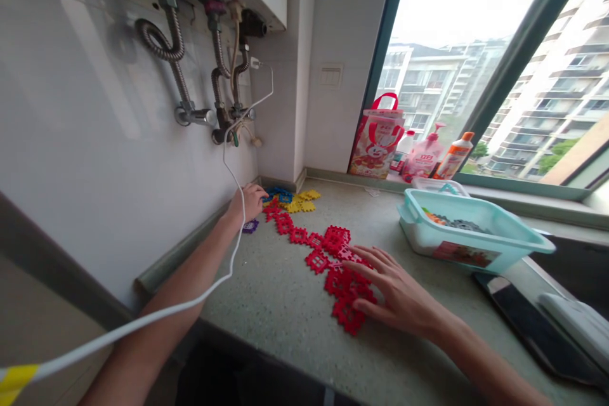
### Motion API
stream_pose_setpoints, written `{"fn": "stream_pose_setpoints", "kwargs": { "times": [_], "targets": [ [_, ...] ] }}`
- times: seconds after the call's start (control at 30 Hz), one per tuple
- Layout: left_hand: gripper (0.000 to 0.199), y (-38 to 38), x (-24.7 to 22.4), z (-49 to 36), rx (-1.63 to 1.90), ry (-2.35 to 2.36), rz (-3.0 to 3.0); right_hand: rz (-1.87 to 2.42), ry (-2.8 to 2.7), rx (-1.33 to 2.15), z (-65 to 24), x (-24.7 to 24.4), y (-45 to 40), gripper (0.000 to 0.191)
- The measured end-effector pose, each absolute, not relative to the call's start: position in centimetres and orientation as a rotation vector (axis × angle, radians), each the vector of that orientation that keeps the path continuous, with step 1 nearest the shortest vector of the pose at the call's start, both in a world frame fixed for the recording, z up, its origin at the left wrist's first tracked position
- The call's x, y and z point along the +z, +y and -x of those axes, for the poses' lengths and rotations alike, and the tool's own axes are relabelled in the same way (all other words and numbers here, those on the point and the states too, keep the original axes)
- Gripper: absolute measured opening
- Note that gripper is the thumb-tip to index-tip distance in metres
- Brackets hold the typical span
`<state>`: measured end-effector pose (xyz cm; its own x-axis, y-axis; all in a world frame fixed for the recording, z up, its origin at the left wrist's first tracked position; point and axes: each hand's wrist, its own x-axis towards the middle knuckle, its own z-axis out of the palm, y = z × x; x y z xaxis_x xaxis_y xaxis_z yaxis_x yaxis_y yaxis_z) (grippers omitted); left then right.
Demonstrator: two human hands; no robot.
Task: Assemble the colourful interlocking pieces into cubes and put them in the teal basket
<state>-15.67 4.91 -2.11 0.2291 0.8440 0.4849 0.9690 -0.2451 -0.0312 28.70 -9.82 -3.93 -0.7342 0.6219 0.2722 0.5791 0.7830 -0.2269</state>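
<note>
Many red notched plastic pieces lie in a trail across the grey-green counter, spreading into a pile towards the front. My right hand rests over the right side of this pile, fingers spread, touching the pieces. My left hand is at the back left beside blue pieces and the far end of the red trail; its fingers are bent and their tips partly hidden, so any hold cannot be made out. Yellow pieces lie next to the blue ones. A purple piece sits just below my left hand.
A light-blue tub with grey and orange pieces stands at the right, near a black phone. Bottles and a red bag line the windowsill. A white cable hangs across my left forearm. Metal pipes are above left.
</note>
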Motion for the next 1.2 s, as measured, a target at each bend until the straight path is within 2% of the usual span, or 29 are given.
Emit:
{"fn": "stream_pose_setpoints", "kwargs": {
  "times": [0.07, 0.2, 0.37, 0.63, 0.8, 0.87, 1.03, 1.13, 1.2],
  "targets": [
    [0.030, 5.0, -2.7, 15.7, -0.448, -1.683, 2.241, 0.856, -2.697, 0.218, -27.8, -3.7, -10.3, 0.062],
    [0.021, 4.8, -3.0, 15.2, -0.360, -1.704, 2.320, 0.838, -2.701, 0.226, -27.1, -3.9, -10.0, 0.044],
    [0.015, 3.9, -2.1, 14.1, -0.337, -1.680, 2.432, 0.895, -2.614, 0.131, -28.7, -5.0, -8.2, 0.037],
    [0.030, 2.4, -1.9, 10.9, -0.477, -1.324, 2.908, 1.109, -2.464, 0.039, -32.0, -6.1, -5.6, 0.040],
    [0.083, 0.5, -3.2, 6.6, -0.463, -1.228, 3.027, 1.261, -2.421, 0.267, -33.0, -6.3, -5.1, 0.062],
    [0.092, -0.1, -4.0, 4.7, -0.369, -1.220, 3.047, 1.257, -2.433, 0.378, -32.8, -6.3, -5.1, 0.069],
    [0.094, -0.4, -5.2, 1.2, -0.282, -1.203, 3.042, 1.326, -2.428, 0.449, -33.2, -5.7, -5.2, 0.078],
    [0.091, 0.5, -4.6, -0.3, -0.330, -1.158, 3.045, 1.327, -2.409, 0.429, -34.8, -4.8, -5.3, 0.064],
    [0.081, 1.0, -3.9, -1.3, -0.424, -1.133, 3.006, 1.266, -2.417, 0.386, -35.9, -4.5, -5.4, 0.054]
  ]
}}
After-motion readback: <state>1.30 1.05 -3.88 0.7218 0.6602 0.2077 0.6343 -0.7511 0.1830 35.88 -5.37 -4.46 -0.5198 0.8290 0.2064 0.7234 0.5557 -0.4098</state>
